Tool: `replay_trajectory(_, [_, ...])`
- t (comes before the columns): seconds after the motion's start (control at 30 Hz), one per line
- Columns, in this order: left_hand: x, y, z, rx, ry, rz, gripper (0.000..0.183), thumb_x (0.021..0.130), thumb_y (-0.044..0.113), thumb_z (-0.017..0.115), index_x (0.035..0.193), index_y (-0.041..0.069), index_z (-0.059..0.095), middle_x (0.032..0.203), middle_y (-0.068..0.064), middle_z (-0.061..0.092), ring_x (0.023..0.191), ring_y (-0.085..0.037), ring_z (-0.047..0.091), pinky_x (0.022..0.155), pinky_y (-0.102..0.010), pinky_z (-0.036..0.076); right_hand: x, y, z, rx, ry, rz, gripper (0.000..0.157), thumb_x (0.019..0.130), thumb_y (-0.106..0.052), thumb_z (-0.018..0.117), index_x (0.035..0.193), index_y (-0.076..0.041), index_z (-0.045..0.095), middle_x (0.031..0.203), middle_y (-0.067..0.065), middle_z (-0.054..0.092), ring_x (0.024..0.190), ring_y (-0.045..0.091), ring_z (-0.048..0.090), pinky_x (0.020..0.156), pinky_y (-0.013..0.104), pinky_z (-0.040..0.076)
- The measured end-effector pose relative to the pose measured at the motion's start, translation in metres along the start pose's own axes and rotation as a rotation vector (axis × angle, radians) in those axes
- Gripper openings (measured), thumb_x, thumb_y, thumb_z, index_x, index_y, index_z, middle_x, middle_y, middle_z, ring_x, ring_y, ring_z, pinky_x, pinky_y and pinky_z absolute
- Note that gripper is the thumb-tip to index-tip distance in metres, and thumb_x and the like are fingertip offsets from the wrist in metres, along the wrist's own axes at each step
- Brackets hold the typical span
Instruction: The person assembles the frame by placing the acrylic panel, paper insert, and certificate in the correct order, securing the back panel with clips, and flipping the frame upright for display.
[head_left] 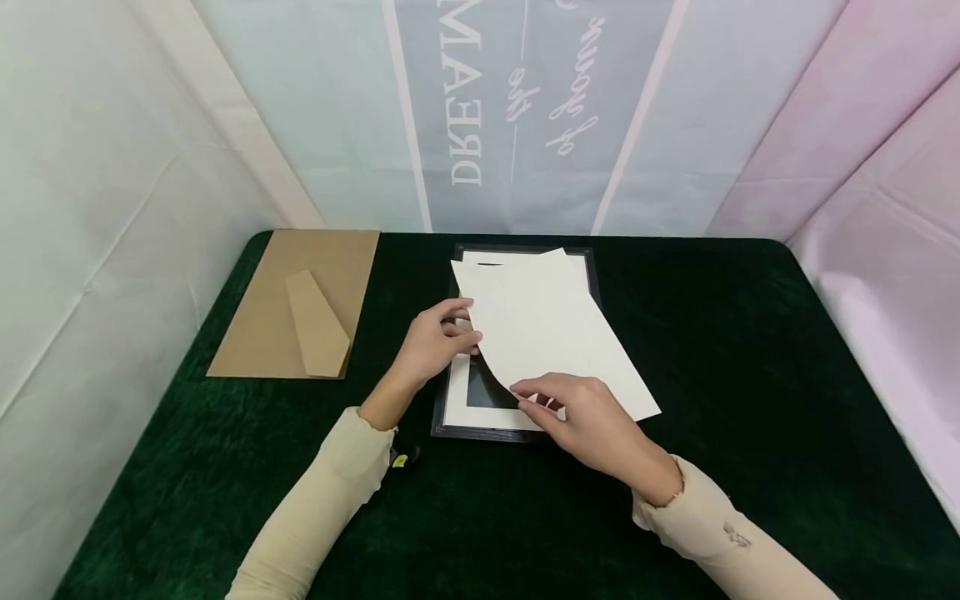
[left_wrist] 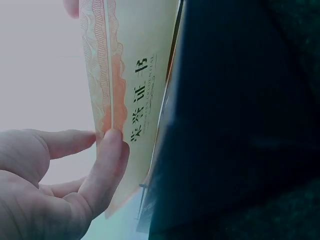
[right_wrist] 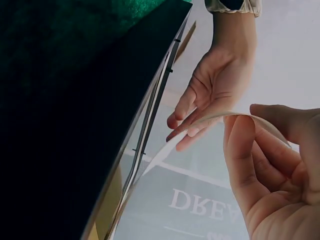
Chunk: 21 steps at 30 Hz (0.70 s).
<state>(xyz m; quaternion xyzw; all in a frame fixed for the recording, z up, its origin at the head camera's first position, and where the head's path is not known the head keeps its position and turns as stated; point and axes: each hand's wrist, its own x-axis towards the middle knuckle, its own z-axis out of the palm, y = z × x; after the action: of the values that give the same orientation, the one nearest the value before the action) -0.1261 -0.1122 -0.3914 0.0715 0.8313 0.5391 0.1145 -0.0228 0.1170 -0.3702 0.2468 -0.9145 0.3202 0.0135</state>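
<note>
A paper certificate [head_left: 536, 321], its blank white back upward in the head view, slants over a black picture frame [head_left: 487, 433] with a white mat inside. Its printed face [left_wrist: 135, 90], with an orange border and dark characters, shows in the left wrist view. My left hand [head_left: 435, 337] pinches the sheet's left edge between thumb and fingers. At the near left corner my right hand [head_left: 581, 412] pinches it too, and the paper bows up there. The sheet's far end and right side lie over the frame, hiding much of the mat.
A brown backing board [head_left: 255, 308] with a folded easel leg [head_left: 318, 329] lies at the left of the dark green table cloth [head_left: 735, 350]. Fabric backdrops [head_left: 525, 108] with mirrored lettering rise behind the table and at both sides.
</note>
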Motion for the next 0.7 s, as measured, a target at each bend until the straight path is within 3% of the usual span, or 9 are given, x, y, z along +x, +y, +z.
replay_trajectory(0.2, [0.000,0.000,0.001,-0.053,0.020,-0.022,0.054,0.091,0.006,0.070,0.142,0.013,0.052,0.133,-0.010,0.057,0.086,-0.020,0.074,0.080,-0.032,0.060,0.000,-0.001,-0.002,0.032,-0.064,-0.001,0.028,0.096,-0.031,0.067,0.120,-0.019,0.071,0.107,-0.006,0.074,0.079,-0.003,0.061,0.070,0.023,0.057])
replay_trajectory(0.4, [0.001,-0.001,-0.001,-0.074,0.044,-0.007,0.054,0.091,0.003,0.069,0.141,0.014,0.053,0.132,-0.010,0.058,0.086,-0.021,0.073,0.081,-0.033,0.059,0.003,0.015,-0.025,0.038,-0.070,0.060,0.038,0.100,-0.047,0.055,0.125,-0.022,0.069,0.115,-0.009,0.071,0.089,0.001,0.063,0.074,0.024,0.057])
replay_trajectory(0.57, [0.003,-0.004,-0.002,-0.085,0.057,-0.001,0.056,0.091,0.004,0.069,0.143,0.015,0.051,0.131,-0.009,0.060,0.087,-0.021,0.072,0.083,-0.034,0.057,0.009,0.057,-0.051,-0.068,0.013,0.222,0.036,0.100,-0.036,0.060,0.129,-0.014,0.066,0.121,0.004,0.069,0.095,0.016,0.067,0.076,0.035,0.058])
replay_trajectory(0.7, [0.003,-0.007,-0.002,-0.087,0.057,-0.014,0.056,0.092,0.005,0.069,0.144,0.015,0.051,0.131,-0.009,0.060,0.085,-0.021,0.072,0.084,-0.033,0.057,0.010,0.089,-0.063,-0.107,-0.045,0.406,0.045,0.100,-0.029,0.061,0.139,-0.009,0.056,0.130,0.018,0.062,0.104,0.031,0.066,0.079,0.043,0.058])
